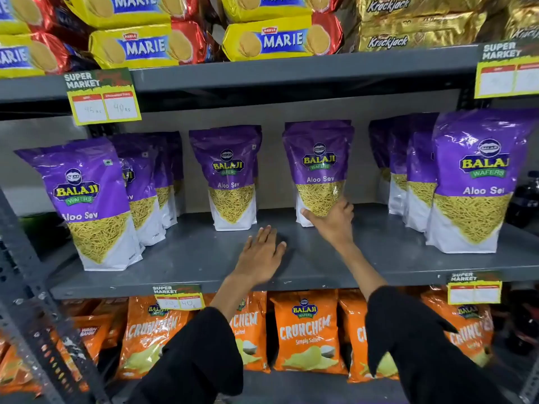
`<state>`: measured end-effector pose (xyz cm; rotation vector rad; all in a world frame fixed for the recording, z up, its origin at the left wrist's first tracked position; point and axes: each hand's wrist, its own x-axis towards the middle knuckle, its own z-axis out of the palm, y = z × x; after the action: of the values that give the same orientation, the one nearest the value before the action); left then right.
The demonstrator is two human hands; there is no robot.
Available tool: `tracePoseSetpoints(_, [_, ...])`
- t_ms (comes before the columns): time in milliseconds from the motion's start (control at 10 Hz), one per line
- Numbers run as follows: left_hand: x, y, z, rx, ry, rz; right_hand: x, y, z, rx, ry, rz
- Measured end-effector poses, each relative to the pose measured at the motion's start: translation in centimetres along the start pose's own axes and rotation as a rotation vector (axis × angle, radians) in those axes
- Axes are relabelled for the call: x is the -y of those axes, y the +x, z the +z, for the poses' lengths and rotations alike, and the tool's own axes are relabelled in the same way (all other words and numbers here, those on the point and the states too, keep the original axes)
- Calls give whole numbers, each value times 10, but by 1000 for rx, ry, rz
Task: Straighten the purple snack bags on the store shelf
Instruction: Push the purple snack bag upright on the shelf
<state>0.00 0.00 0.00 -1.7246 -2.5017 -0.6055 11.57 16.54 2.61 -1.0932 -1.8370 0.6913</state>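
Purple Balaji Aloo Sev bags stand in rows on the grey middle shelf (306,266). One purple bag (319,158) stands right of centre, and my right hand (331,221) grips its lower front, thumb on the left side. Another purple bag (227,170) stands upright left of it, untouched. My left hand (259,256) hovers flat over the bare shelf in front, fingers spread, holding nothing. A left row of purple bags (87,199) leans slightly to the left. A right row of purple bags (472,176) stands near the shelf's front edge.
Yellow Marie biscuit packs (140,46) and gold Krackjack packs (408,27) fill the shelf above. Orange Crunchem bags (306,330) fill the shelf below. Yellow price tags (103,97) hang from the shelf edges. A grey metal upright (26,287) runs down the left.
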Motion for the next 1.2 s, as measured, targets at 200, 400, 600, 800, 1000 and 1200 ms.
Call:
tracePoseSetpoints(200, [15,15,-1,161,22,-32,9,27,27,-101,-48,134])
tracePoseSetpoints(400, [18,18,3,184,83,-9,9,37,45,-183,-77,149])
tracePoseSetpoints(600, [19,20,5,180,89,-2,10,38,47,-169,-134,158])
tracePoseSetpoints(800, [18,18,4,201,110,-2,11,28,38,-154,-149,136])
tracePoseSetpoints(1000, [16,19,2,219,132,-15,12,9,26,-154,-163,125])
tracePoseSetpoints(1200, [13,18,-1,242,155,-31,9,-18,7,-156,-168,101])
